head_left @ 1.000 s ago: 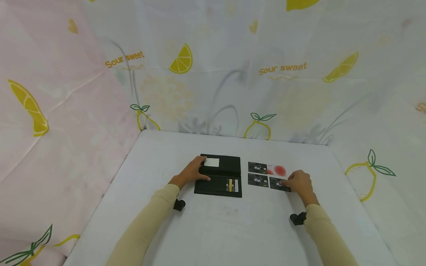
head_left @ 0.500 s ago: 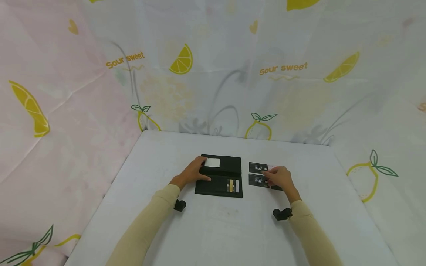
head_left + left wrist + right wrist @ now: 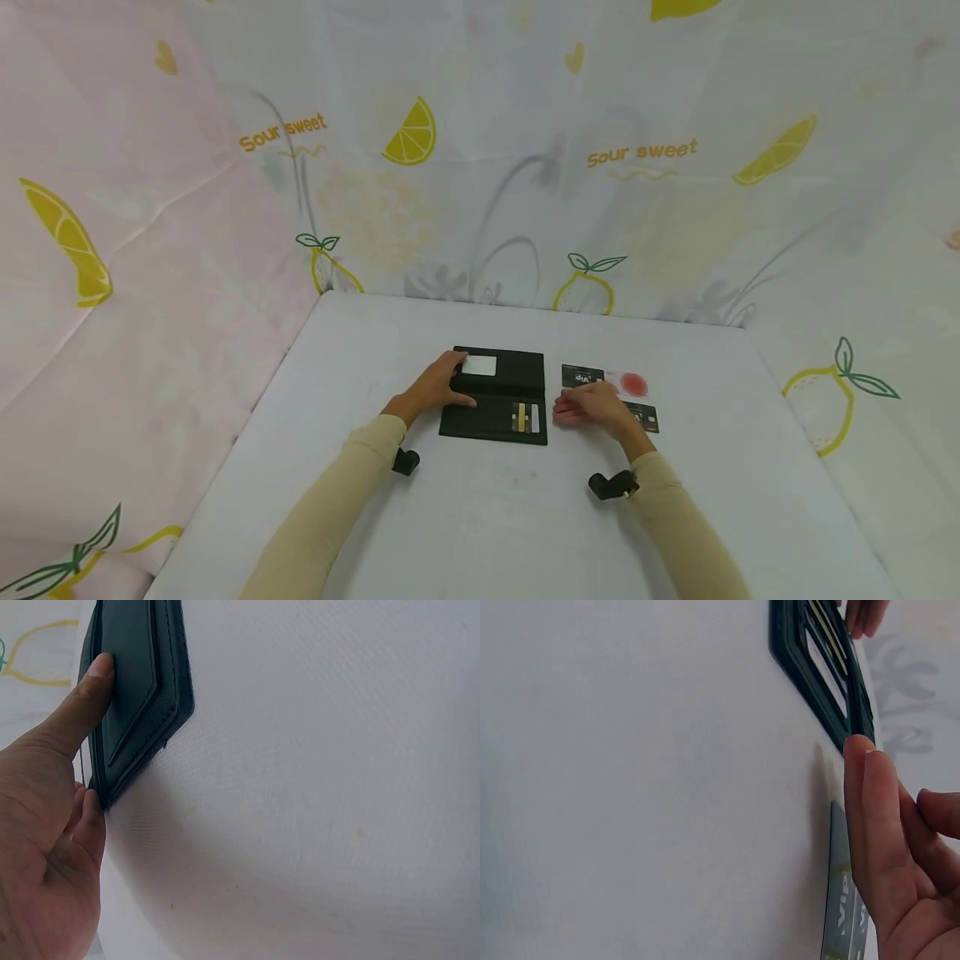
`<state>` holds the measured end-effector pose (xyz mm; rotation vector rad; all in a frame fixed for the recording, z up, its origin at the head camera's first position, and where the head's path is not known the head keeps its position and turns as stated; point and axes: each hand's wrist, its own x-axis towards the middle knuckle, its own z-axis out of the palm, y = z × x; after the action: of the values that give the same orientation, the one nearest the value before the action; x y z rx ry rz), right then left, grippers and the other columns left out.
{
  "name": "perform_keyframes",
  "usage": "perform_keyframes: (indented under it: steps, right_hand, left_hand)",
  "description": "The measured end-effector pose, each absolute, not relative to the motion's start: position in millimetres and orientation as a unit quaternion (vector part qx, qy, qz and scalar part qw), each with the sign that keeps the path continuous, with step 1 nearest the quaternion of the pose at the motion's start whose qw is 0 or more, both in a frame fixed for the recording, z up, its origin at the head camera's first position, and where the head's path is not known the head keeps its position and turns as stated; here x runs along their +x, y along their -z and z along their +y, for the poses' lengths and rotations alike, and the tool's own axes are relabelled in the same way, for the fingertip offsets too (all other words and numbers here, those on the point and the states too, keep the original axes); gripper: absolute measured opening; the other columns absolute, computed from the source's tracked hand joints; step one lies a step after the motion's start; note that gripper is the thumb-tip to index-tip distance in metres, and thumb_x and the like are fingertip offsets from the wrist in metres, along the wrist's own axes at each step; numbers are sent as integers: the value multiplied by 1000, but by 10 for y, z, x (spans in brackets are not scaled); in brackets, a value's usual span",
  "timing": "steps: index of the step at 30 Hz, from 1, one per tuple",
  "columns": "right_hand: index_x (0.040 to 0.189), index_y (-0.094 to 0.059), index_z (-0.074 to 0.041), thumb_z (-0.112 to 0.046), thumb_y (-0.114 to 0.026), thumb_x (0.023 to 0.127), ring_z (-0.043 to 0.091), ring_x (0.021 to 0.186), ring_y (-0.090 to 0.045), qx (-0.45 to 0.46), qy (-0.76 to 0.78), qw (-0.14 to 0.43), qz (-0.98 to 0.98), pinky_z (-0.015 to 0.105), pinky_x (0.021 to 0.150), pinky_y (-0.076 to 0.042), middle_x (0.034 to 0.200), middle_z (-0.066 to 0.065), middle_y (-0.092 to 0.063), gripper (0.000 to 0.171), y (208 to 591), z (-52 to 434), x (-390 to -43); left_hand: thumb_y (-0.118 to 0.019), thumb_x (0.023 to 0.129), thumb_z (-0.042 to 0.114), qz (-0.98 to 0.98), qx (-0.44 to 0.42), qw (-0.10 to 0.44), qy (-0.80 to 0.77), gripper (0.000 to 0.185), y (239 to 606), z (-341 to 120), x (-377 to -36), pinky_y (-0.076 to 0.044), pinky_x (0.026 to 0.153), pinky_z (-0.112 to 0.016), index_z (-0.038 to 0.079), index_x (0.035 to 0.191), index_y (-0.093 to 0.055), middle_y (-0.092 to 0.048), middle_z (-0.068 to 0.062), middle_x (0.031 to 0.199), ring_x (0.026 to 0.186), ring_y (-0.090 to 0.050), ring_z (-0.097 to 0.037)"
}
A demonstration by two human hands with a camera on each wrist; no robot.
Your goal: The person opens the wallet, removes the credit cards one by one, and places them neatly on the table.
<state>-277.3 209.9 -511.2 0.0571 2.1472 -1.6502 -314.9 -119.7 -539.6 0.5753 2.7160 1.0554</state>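
Note:
An unfolded black wallet lies flat on the white table, with several card edges showing in its lower flap and a white card in the upper one. My left hand rests on its left side, thumb straight over the lower flap and fingers at the upper left edge. Right of the wallet my right hand hovers, fingers extended, covering a spot in the lower row of cards. Under it, a dark VIP card shows on the table in the right wrist view. Nothing is visible in those fingers.
Around the right hand lie another dark VIP card, a white card with a red circle and a partly covered dark card. Black wrist cameras sit on both sleeves. Lemon-print cloth encloses the table.
My right hand has moved left across the cards, from the lower right card to the lower left one, nearer the wallet. The left hand stays on the wallet.

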Motion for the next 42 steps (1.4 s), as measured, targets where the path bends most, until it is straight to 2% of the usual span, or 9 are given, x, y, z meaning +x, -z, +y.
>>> perform_keyframes:
  steps: [8, 12, 22, 32, 38, 42]
  right_hand:
    - [113, -63, 16, -8, -52, 101, 31, 90, -71, 27, 635, 271, 723, 35, 80, -60, 102, 26, -69, 29, 5180, 1944, -2789]
    - [112, -63, 16, -7, -53, 100, 31, 89, -71, 49, 645, 284, 708, 35, 79, -60, 101, 26, -69, 28, 5208, 1914, -2813]
    - [110, -62, 17, -5, -52, 99, 28, 84, -72, 59, 638, 280, 715, 32, 76, -61, 96, 24, -69, 27, 5151, 1854, -2831]
    - [113, -64, 13, -7, -53, 100, 28, 86, -71, 49, 601, 267, 752, 34, 79, -61, 97, 21, -69, 26, 5107, 1800, -2836]
    - [108, -66, 13, -7, -54, 99, 25, 80, -70, 47, 583, 264, 767, 33, 76, -61, 94, 20, -69, 25, 5092, 1806, -2845]
    - [110, -65, 14, -6, -54, 99, 27, 83, -71, 47, 588, 268, 761, 35, 78, -61, 95, 22, -69, 26, 5102, 1811, -2867]
  left_hand:
    - [-89, 71, 31, 911, 192, 88, -355, 100, 5412, -1220, -3163, -44, 107, -35, 0, 148, -33, -40, -16, 146, 127, -49, -30]
    - [-89, 71, 32, 911, 195, 89, -352, 101, 5414, -1220, -3173, -43, 108, -34, 0, 149, -33, -39, -16, 146, 127, -49, -29]
    - [-89, 71, 31, 912, 194, 87, -350, 101, 5419, -1216, -3197, -43, 108, -33, 0, 149, -32, -39, -16, 146, 128, -48, -28]
    - [-89, 70, 32, 914, 194, 85, -347, 102, 5423, -1202, -3192, -42, 109, -35, 0, 149, -33, -40, -16, 146, 128, -49, -29]
    - [-88, 71, 34, 914, 206, 81, -341, 103, 5447, -1206, -3205, -41, 109, -35, -1, 149, -32, -38, -17, 147, 129, -47, -29]
    - [-88, 71, 34, 913, 204, 83, -344, 103, 5436, -1222, -3198, -41, 109, -36, -1, 149, -31, -37, -18, 149, 129, -47, -30]
